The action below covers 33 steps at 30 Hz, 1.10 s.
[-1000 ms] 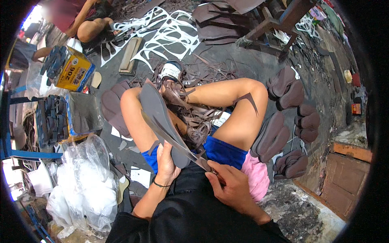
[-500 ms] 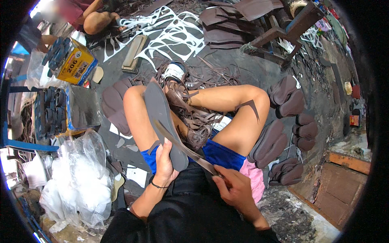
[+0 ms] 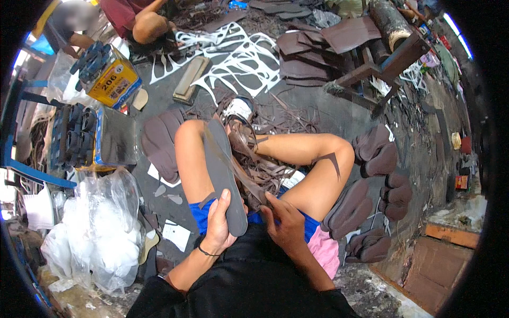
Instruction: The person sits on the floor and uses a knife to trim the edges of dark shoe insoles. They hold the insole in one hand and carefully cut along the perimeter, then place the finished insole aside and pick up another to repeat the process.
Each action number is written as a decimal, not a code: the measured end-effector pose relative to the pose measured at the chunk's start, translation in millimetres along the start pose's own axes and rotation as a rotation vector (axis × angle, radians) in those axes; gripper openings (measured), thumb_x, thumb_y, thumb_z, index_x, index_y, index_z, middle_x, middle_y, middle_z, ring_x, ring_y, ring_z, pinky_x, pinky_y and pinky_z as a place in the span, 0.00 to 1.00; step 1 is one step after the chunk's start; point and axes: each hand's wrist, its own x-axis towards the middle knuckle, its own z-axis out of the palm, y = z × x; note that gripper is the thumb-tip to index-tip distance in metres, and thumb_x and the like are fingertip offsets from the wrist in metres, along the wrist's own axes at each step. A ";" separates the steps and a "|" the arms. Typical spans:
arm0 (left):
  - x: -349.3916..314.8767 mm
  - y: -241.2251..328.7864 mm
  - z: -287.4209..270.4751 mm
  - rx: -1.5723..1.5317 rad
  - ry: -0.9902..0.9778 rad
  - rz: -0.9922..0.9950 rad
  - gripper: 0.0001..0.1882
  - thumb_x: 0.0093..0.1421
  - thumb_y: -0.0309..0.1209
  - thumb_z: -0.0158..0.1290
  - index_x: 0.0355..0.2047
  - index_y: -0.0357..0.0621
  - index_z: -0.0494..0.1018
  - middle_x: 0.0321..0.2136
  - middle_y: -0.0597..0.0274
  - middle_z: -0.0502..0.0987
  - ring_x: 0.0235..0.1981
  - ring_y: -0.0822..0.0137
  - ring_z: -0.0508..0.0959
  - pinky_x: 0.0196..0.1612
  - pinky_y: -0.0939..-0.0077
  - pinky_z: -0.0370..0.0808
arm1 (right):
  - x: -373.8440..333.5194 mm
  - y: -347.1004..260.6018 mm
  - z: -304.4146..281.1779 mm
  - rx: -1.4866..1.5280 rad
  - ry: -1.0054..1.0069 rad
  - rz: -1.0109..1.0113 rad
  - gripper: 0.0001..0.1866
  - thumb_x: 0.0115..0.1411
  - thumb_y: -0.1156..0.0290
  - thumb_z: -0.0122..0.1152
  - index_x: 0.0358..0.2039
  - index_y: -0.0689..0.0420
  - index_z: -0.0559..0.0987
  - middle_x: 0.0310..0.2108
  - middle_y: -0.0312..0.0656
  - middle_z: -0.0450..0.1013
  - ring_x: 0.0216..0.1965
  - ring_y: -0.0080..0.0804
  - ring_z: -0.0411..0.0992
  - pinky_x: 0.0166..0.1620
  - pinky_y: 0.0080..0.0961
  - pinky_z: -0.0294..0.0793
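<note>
My left hand (image 3: 218, 225) is closed round the heel end of a long grey shoe sole (image 3: 216, 153), thumb on its upper face. The sole points away from me above my lap. My right hand (image 3: 285, 220), fingers pinched, grips the near end of a long, thin brownish strip (image 3: 245, 179). It runs obliquely to the sole's right edge; motion blurs its far part, and whether it is a blade or a cutting I cannot tell. Brown offcuts (image 3: 265, 172) lie heaped between my bent legs, and one pointed scrap (image 3: 330, 161) rests on my right thigh.
Brown soles (image 3: 347, 209) lie stacked at the right, others (image 3: 161, 138) at the left. A whetstone-like block (image 3: 191, 79) and white cut-out sheets (image 3: 241, 58) lie ahead. Clear plastic bags (image 3: 98, 233) and a yellow-blue box (image 3: 111, 79) stand left; a metal frame (image 3: 382, 69) stands far right. Another person (image 3: 146, 26) sits far left.
My right hand has moved forward and left with the strip, closer to the sole. My left hand still grips the sole, which sits slightly farther right in the picture; the whole view has shifted.
</note>
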 end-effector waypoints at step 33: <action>-13.5 101.7 2.0 0.202 -0.008 0.340 0.24 0.71 0.43 0.48 0.62 0.47 0.61 0.41 0.66 0.77 0.36 0.73 0.80 0.38 0.77 0.81 | -11.6 -42.6 -53.7 0.215 -0.180 -0.017 0.19 0.55 0.73 0.71 0.48 0.60 0.80 0.36 0.45 0.80 0.28 0.36 0.76 0.30 0.28 0.76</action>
